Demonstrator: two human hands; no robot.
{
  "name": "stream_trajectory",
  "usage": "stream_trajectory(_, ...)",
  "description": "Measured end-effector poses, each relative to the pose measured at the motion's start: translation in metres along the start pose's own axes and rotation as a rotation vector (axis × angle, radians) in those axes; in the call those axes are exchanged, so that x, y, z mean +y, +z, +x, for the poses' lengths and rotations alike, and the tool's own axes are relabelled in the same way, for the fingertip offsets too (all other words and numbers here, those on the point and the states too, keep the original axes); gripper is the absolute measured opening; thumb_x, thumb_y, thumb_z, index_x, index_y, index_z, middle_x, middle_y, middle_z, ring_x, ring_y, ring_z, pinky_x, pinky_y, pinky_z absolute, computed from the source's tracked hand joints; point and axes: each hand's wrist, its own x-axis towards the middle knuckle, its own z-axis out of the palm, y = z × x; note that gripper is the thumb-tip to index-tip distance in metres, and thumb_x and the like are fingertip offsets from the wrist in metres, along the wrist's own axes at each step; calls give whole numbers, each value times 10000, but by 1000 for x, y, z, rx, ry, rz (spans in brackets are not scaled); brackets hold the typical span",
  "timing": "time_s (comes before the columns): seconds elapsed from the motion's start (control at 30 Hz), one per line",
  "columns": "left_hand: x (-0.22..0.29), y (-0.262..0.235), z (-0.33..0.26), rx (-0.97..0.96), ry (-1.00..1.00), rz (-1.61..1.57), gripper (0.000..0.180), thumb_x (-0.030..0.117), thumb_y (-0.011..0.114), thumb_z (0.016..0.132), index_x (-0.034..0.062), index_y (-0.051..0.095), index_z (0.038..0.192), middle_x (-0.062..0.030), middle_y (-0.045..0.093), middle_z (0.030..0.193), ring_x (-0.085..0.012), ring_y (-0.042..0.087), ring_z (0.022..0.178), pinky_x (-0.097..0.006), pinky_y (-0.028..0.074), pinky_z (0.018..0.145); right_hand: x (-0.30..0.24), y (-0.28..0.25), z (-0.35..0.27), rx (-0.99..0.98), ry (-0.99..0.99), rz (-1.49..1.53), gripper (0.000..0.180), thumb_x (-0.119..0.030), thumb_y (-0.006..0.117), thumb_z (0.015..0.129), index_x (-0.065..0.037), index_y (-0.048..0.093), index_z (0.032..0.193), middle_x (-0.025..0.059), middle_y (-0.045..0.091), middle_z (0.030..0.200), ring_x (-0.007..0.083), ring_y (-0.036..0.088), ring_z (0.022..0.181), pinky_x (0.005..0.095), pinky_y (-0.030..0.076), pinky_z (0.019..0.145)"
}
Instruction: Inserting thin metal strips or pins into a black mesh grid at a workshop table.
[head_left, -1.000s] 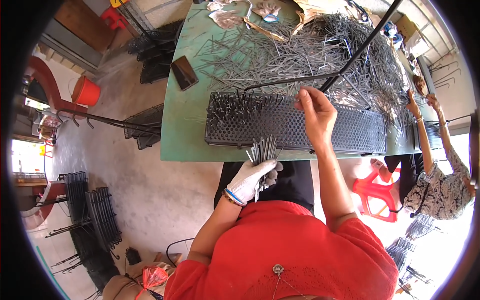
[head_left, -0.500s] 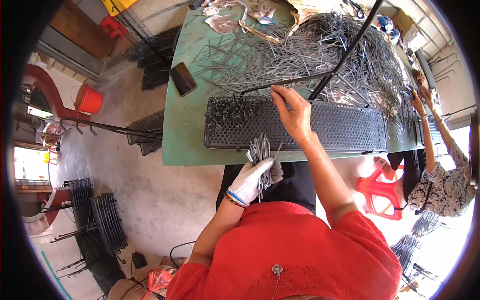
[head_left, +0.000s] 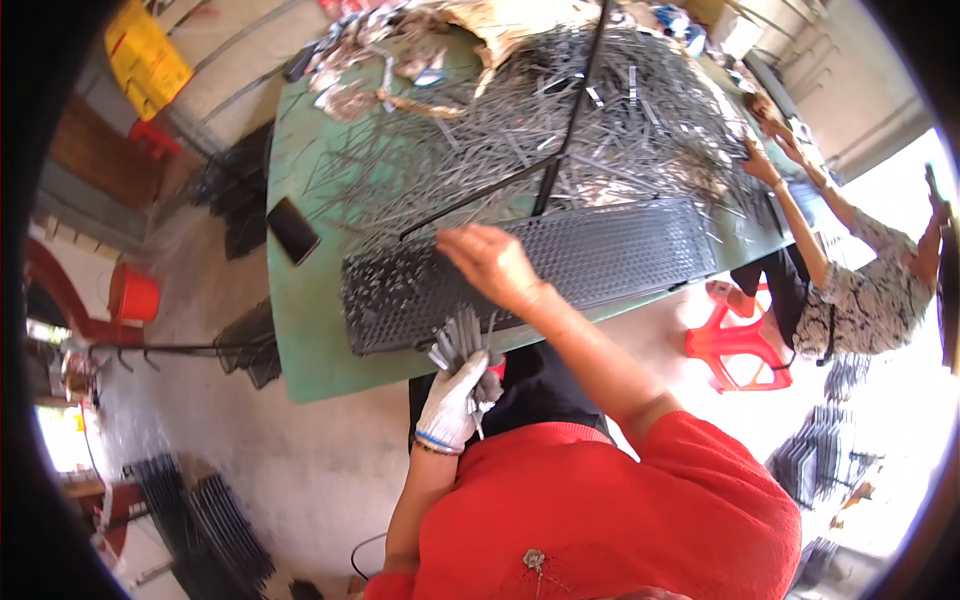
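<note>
My left hand (head_left: 448,408), in a white glove, is closed round a bundle of thin grey metal strips (head_left: 462,338), held upright just before the table edge. My bare right hand (head_left: 497,268) hovers over a long black perforated metal tray (head_left: 610,250). Its fingers are pinched together, and anything between them is too small or hidden to make out. At the tray's left end many strips stand in the holes (head_left: 385,285), close to my right fingertips. A black metal rod frame (head_left: 572,120) rises behind the tray, one thinner bar slanting down toward its left end.
A green table (head_left: 315,365) carries a large heap of loose strips (head_left: 610,100), a dark phone (head_left: 293,230) and used gloves (head_left: 345,102). On the right a co-worker's hand (head_left: 762,165) reaches onto the table, beside a red stool (head_left: 735,345). Black racks (head_left: 225,525) stand on the floor.
The view has turned, so the table appears tilted and further left. My right hand has moved left along the tray toward the standing strips. My left hand still grips the bundle.
</note>
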Motion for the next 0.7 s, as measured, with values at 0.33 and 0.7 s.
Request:
stream_trajectory(0.33,2,6,0,3,-10,112,154,190,579,949,63,594,1036,-11,615,777,-69,534,573,-229,447,501,-5,-6,-5,-2,-103,-89,206,-141,707,793,-49,667,973,91,586,1042,276,590,859,376,472,735)
stream_trajectory(0.7,11,26,5,80,170,10,155,208,566,961,63,593,1008,10,588,775,-57,502,600,-221,419,532,-25,-53,-32,-318,567,582,329,-298,677,892,20,687,976,81,664,802,120,619,697,269,500,601)
